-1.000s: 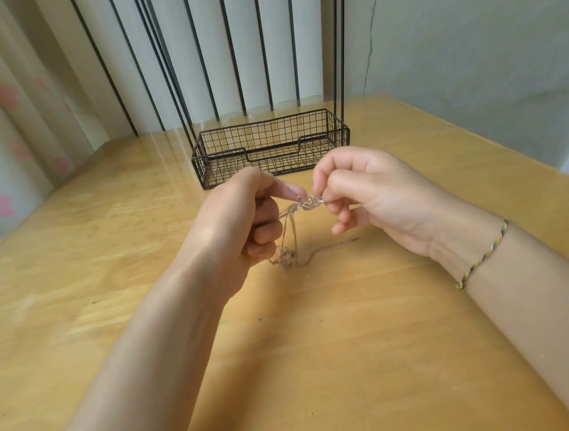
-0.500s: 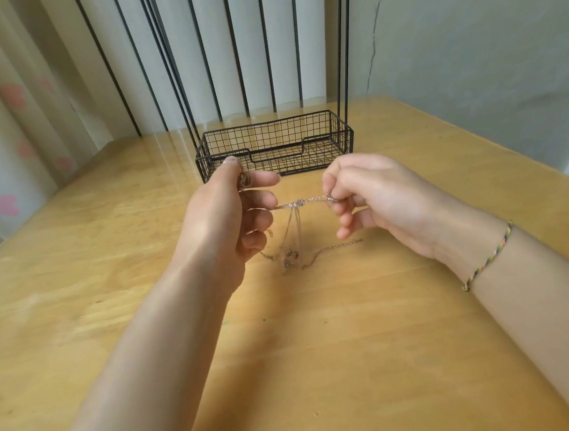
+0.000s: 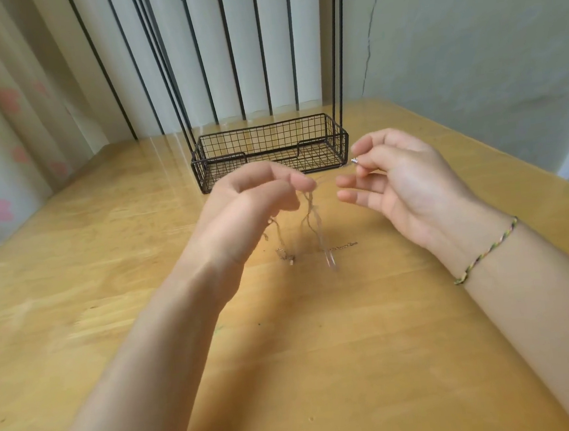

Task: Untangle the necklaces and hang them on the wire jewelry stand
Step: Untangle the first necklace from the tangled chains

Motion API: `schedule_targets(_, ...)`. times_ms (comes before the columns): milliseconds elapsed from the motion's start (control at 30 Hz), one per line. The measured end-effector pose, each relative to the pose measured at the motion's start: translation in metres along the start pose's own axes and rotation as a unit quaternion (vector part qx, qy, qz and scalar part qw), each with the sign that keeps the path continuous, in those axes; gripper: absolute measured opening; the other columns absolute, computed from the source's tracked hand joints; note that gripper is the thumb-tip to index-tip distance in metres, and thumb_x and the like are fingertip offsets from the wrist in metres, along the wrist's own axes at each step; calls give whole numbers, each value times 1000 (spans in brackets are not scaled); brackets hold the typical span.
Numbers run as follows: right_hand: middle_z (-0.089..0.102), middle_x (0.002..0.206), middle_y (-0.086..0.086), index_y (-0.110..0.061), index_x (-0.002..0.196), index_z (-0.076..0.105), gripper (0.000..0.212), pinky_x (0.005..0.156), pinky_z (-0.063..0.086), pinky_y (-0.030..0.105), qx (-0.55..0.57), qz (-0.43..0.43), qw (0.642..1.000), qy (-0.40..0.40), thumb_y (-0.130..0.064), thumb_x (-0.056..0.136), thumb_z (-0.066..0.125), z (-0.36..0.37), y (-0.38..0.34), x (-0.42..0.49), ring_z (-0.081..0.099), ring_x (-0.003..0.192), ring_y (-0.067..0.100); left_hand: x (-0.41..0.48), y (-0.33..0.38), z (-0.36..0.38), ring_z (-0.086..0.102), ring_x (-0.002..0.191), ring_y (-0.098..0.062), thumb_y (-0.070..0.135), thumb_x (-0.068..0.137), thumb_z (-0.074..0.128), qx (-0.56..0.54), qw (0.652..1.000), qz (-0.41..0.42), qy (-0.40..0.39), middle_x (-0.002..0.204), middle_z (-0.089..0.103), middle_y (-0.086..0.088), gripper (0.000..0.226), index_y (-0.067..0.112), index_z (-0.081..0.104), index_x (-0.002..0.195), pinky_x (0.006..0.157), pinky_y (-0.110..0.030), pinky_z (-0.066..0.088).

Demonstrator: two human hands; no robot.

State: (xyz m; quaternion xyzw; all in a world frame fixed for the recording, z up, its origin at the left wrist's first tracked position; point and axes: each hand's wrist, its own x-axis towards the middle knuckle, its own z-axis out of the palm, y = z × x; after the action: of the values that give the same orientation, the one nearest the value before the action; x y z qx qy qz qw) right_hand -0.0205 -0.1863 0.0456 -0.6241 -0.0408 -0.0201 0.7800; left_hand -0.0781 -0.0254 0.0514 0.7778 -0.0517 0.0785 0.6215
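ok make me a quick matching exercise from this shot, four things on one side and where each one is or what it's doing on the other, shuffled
Things:
1. left hand
2. right hand
3. wire basket
4. braided bracelet

Places or states:
a. around the right wrist
b. standing on the table at the foot of the stand
c. pinching chains that dangle to the table
d. pinching a small silver end piece

Pairs: 1-c, 2-d, 3-b, 4-a

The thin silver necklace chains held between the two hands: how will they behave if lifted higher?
The thin silver necklace chains droop limply from the left hand, so probably floppy and light. Their ends trail on the wooden table, so they may snag or re-tangle.
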Motion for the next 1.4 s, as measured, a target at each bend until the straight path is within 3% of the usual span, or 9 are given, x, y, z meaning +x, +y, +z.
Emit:
schedule_targets(167,41,59,2,-12,78,52,26,67,59,36,51,0,999,4,7,89,37,0,-3,0,62,59,22,2,0,-1,46,51,2,8,71,60,46,997,4,56,85,62,2,24,28,68,81,48,-10,38)
schedule_targets(333,38,60,4,-9,78,50,25,69,59,40,124,1,992,-4,7,90,35,5,-4,-3,63,58,24,6,-7,-1,37,46,-2,20,85,68,134,987,26,87,64,49,5,7,25,72,81,42,-12,33)
schedule_targets(467,37,58,5,-8,78,50,25,55,55,33,202,30,979,6,8,89,34,6,-4,-4,52,45,18,8,-10,-1,33,42,-2,21,87,68,105,991,23,79,51,44,11,7,21,71,80,39,-13,29)
schedule_targets(600,35,60,4,-7,75,49,23,38,29,17,238,80,968,-21,5,87,33,6,-1,-5,27,38,10,9,-11,-3,35,46,-2,20,90,62,57,994,-13,90,57,46,10,10,15,70,85,40,-12,30)
schedule_targets(767,49,66,1,-9,84,58,7,33,17,16,-54,68,989,-117,-3,83,55,1,-3,-11,22,35,5,7,-8,-5,46,54,-8,15,93,55,-35,992,-52,113,70,62,5,16,17,66,82,39,-14,31)
schedule_targets(867,51,61,-6,-14,91,65,15,38,22,16,-269,34,951,-150,-11,76,70,1,-2,-14,30,37,3,8,-7,-5,53,55,-7,16,95,53,-59,987,-46,144,71,65,6,17,19,62,82,40,-15,33)
schedule_targets(967,41,56,-8,-15,88,66,8,40,25,15,-322,23,937,-135,-18,81,69,3,2,-15,32,37,1,8,-6,-5,56,55,-6,17,98,48,-79,982,-40,168,71,69,4,18,20,56,83,39,-15,33)
schedule_targets(1200,42,58,2,-10,76,58,23,31,17,14,-201,59,976,-62,-14,96,47,-1,5,-6,23,31,4,9,-7,-8,46,49,-7,17,96,53,-74,984,-35,160,70,68,2,11,14,62,90,37,-15,30)
schedule_targets(1400,55,64,3,-13,64,50,28,39,34,15,101,81,991,21,-17,91,46,-4,-4,0,43,45,11,6,-10,-5,48,49,-6,14,95,54,-23,995,-74,61,75,71,-2,17,8,69,90,37,-14,31)
